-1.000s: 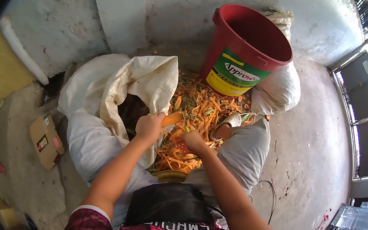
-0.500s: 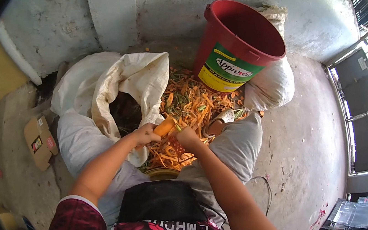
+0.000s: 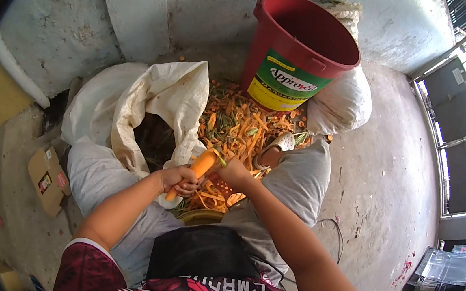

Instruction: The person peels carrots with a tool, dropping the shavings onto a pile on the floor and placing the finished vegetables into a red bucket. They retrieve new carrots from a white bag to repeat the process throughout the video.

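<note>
Grey floor (image 3: pixel 385 158), scattered orange peelings (image 3: pixel 236 120), cardboard piece (image 3: pixel 46 172)

Stained pale-blue wall (image 3: pixel 215 4) above scuffed grey concrete floor (image 3: pixel 385 164).

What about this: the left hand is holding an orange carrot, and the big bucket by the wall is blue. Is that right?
Not quite. The big bucket by the wall is red, not blue, as the head view shows. The left hand is holding an orange carrot.
</note>
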The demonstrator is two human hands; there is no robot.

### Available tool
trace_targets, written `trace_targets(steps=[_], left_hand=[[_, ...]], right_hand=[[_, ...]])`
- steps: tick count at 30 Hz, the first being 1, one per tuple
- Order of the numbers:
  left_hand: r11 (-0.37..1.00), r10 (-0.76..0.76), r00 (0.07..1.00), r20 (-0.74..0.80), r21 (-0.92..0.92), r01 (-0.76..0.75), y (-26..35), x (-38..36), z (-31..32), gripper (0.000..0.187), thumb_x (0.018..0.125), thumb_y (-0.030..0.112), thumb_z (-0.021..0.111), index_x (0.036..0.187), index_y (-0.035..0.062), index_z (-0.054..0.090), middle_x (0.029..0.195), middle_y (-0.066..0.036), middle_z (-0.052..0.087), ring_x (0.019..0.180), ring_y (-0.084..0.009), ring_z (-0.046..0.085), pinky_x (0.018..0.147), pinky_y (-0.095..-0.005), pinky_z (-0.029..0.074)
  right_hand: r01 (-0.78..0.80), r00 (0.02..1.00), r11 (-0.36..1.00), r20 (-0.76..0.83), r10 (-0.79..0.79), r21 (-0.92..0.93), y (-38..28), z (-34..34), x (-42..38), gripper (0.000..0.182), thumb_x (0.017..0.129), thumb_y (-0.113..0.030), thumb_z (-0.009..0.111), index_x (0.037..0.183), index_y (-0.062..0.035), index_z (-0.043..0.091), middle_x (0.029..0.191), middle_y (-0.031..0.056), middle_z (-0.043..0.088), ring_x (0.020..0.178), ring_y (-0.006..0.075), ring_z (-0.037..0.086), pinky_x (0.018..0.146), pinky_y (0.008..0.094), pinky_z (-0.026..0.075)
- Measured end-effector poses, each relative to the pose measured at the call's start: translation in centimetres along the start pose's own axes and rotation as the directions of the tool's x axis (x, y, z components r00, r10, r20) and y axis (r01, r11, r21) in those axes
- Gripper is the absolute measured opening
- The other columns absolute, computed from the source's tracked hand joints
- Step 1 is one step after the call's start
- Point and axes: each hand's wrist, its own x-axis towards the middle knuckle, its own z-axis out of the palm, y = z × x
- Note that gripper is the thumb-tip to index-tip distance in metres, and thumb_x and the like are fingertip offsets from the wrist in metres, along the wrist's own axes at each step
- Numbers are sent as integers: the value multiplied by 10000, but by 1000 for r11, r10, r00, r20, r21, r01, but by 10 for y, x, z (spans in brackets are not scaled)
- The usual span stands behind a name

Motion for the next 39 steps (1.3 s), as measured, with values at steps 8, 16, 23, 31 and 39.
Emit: trace_targets(steps=[8,16,23,31,39], left_hand=[[984,-21,971,237,-168,62,0,4,-10,128,729,145,498,789,52,433,422,18,380,269,-44,303,292,-203,287],[747,364,881,-301,660,-83,32,2,23,406,728,174,630,1031,18,410,553,2,450,344,-32,388,319,-163,319],[127,762,638,-111,992,21,32,10,-14,504,628,219,644,1031,-25,466,744,-131,565,600,-254,554,577,-326,452],[92,806,548,-226,961,261,41,2,14,428,672,285,588,930,-38,480,745,-212,566,707,-346,559,620,-395,440],[173,815,530,-233,972,160,40,2,11,389,681,266,591,895,-39,476,685,-198,560,658,-330,563,605,-364,435]], right_hand=[[31,997,972,-78,-13,233,25,23,19,235,781,-154,447,848,1,611,714,129,613,624,196,588,586,298,458],[-55,991,876,-80,106,479,30,22,23,327,755,-240,522,793,83,560,689,210,576,633,321,570,587,372,432],[4,978,972,-204,45,237,12,3,9,383,755,-299,525,809,78,559,739,249,564,699,356,558,633,388,432],[-5,964,938,-246,97,347,-1,-6,1,334,779,-276,514,833,50,568,724,219,569,671,333,558,625,385,432],[123,965,908,-262,-16,399,3,3,2,339,789,-290,515,766,45,558,637,187,555,575,303,535,580,378,417]])
